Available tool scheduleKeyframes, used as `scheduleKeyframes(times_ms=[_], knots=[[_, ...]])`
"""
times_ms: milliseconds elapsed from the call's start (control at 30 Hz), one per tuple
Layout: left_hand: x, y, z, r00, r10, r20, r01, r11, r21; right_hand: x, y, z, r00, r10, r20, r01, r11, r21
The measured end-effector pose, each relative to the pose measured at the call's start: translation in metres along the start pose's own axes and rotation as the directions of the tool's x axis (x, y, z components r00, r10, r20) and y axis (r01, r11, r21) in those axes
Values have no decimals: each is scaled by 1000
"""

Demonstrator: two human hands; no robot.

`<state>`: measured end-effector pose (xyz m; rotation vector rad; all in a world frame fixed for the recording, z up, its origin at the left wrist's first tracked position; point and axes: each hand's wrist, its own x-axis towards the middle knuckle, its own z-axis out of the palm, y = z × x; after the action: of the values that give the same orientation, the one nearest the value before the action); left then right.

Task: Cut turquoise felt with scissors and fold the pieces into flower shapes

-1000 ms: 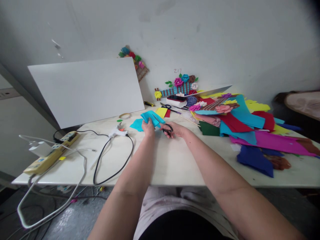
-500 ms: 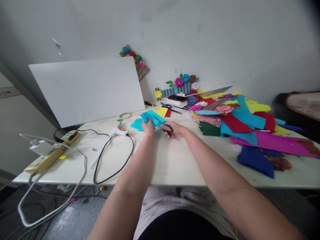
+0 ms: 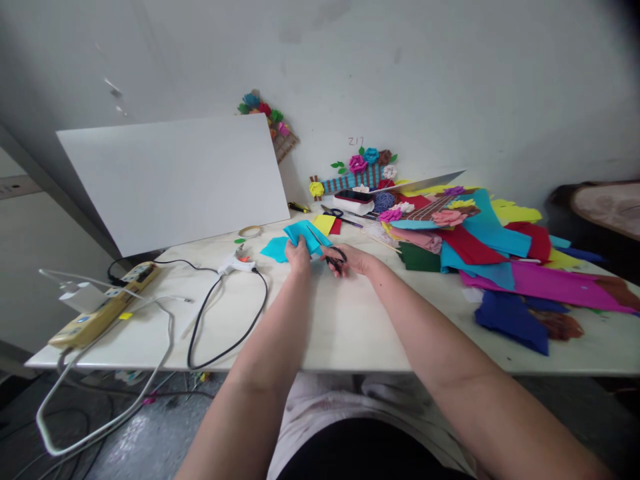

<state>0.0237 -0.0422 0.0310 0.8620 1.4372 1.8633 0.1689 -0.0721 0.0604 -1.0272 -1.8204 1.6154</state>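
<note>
A folded sheet of light-blue crepe paper (image 3: 299,229) is pinched in my left hand (image 3: 299,255), a little above the table. My right hand (image 3: 349,259) has its fingers in the black handles of a pair of scissors (image 3: 336,254). The blades point up and left and lie against the blue sheet; how far apart they are is hard to make out. Another piece of blue paper (image 3: 275,249) lies on the table just left of my left hand. Yellow paper (image 3: 324,223) and a bit of red paper lie just behind the held sheet.
On the left are a white glue gun (image 3: 237,263) with a looping black cord, a tape roll (image 3: 250,231) and a power strip (image 3: 107,303). A white board (image 3: 175,183) leans on the wall. Coloured paper (image 3: 545,283) and paper flowers (image 3: 400,210) pile up at right.
The blue sheet in my left hand has shifted very slightly to the right and its raised flap looks a bit different. Both hands keep their holds.
</note>
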Motion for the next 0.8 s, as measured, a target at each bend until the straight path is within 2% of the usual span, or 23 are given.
scheduleKeyframes(times_ms=[500, 800], knots=[[4, -3, -2, 999, 9, 35, -8, 999, -35, -1, 2, -1, 999, -31, 18, 30, 998, 49], [2, 2, -2, 1000, 0, -13, 0, 1000, 3, 1, 5, -4, 998, -11, 62, 7, 998, 63]])
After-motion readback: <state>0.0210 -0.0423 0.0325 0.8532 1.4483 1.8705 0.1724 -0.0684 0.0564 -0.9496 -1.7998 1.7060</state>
